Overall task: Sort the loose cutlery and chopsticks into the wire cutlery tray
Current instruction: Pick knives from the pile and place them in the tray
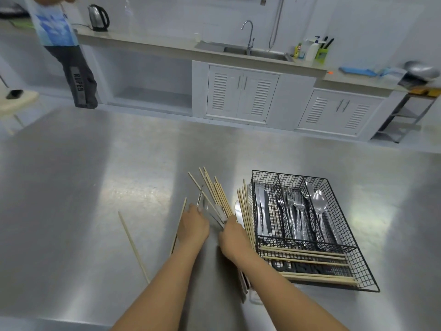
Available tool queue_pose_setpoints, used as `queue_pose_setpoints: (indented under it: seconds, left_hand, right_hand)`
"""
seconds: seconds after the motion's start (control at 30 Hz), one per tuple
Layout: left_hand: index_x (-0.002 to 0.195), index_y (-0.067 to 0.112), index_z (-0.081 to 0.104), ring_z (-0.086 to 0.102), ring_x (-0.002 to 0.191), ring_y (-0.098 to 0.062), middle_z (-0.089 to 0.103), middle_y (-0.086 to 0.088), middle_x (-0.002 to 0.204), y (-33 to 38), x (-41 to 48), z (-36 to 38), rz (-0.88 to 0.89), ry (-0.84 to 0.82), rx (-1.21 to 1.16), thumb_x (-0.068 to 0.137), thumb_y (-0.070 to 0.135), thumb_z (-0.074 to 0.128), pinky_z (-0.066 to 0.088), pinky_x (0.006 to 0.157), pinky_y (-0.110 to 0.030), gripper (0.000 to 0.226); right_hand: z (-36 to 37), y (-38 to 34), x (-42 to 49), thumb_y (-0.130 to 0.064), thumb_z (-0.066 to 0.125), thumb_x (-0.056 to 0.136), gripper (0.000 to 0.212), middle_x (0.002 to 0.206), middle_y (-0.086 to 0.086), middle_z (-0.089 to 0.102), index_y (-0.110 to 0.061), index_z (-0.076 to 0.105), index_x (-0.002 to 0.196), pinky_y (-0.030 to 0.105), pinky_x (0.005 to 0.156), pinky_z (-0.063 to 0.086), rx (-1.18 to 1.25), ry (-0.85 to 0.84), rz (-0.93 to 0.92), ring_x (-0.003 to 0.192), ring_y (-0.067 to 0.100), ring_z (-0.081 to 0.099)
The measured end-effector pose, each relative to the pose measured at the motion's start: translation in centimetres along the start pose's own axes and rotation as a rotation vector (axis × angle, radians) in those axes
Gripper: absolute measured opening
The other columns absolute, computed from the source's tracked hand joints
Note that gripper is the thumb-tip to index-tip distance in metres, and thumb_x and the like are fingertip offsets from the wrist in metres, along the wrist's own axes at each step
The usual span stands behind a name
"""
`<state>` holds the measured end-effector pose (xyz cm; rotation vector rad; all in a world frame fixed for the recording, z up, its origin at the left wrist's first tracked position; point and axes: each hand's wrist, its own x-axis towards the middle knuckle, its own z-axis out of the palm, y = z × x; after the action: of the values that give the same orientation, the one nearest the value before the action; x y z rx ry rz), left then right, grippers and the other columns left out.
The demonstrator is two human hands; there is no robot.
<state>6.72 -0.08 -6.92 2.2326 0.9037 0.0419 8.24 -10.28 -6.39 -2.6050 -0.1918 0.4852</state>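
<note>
Black wire cutlery tray on a brushed steel table, to the right of both hands: knives, forks and spoons in three lengthwise compartments, pale wooden chopsticks across the near one. Left hand and right hand side by side on a fanned heap of loose chopsticks and steel cutlery; fingers hidden, grip impossible to tell. More chopsticks along the tray's left wall. One stray chopstick well left.

Soft glare, blurred, bowed edges
</note>
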Motion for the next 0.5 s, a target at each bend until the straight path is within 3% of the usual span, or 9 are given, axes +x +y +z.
queue_pose_setpoints:
  seconds: [0.1, 0.2, 0.33, 0.43, 0.5]
  left_hand:
    - [0.152, 0.009, 0.006, 0.045, 0.125, -0.038, 0.037, -0.021, 0.144, -0.2, 0.2, 0.5, 0.016, -0.031, 0.029, 0.101, 0.027, 0.026, 0.039, 0.099, -0.043, 0.058]
    - [0.152, 0.013, 0.004, 0.041, 0.124, -0.037, 0.036, -0.019, 0.143, -0.3, 0.1, 0.8, 0.044, -0.015, 0.122, 0.101, 0.029, 0.023, 0.038, 0.100, -0.045, 0.058]
    - [0.150, 0.017, 0.019, 0.035, 0.128, -0.031, 0.037, -0.011, 0.145, -0.1, -0.2, 0.9, 0.038, -0.019, 0.251, 0.101, 0.030, 0.024, 0.030, 0.102, -0.046, 0.051]
    - [0.132, 0.012, 0.048, 0.042, 0.121, -0.029, 0.048, -0.010, 0.133, 0.1, -0.5, 0.9, 0.125, 0.126, 0.154, 0.101, 0.024, 0.028, 0.033, 0.098, -0.041, 0.039]
    - [0.116, 0.007, 0.055, 0.052, 0.106, -0.027, 0.057, -0.012, 0.116, 0.7, -1.2, 0.5, 0.197, 0.191, -0.080, 0.101, 0.019, 0.030, 0.040, 0.083, -0.034, 0.032]
  right_hand:
    - [-0.6, 0.6, 0.2, -0.011, 0.038, 0.094, 0.039, 0.118, 0.022, 0.059, 0.002, 0.032, 0.131, 0.041, 0.078, 0.050, 0.076, -0.036, 0.019, 0.103, 0.039, 0.060]
    - [-1.4, 1.1, 0.3, -0.016, 0.038, 0.097, 0.030, 0.105, 0.019, 0.059, 0.000, 0.041, 0.122, 0.034, 0.068, 0.043, 0.266, -0.064, 0.038, 0.088, 0.033, 0.061]
    - [-3.2, 1.7, -0.2, -0.026, 0.039, 0.098, 0.015, 0.065, 0.002, 0.044, -0.014, 0.046, 0.102, 0.021, 0.039, 0.029, 0.765, -0.171, 0.129, 0.044, 0.010, 0.036]
    - [-5.3, 2.5, -0.8, -0.034, 0.039, 0.101, 0.029, 0.051, -0.004, 0.034, -0.008, 0.050, 0.097, 0.018, 0.033, 0.020, 1.049, -0.233, 0.154, 0.035, 0.007, 0.025]
    - [-6.7, 3.3, -0.6, -0.031, 0.039, 0.101, 0.028, 0.050, -0.004, 0.037, -0.006, 0.051, 0.094, 0.018, 0.031, 0.023, 1.210, -0.251, 0.174, 0.034, 0.008, 0.027]
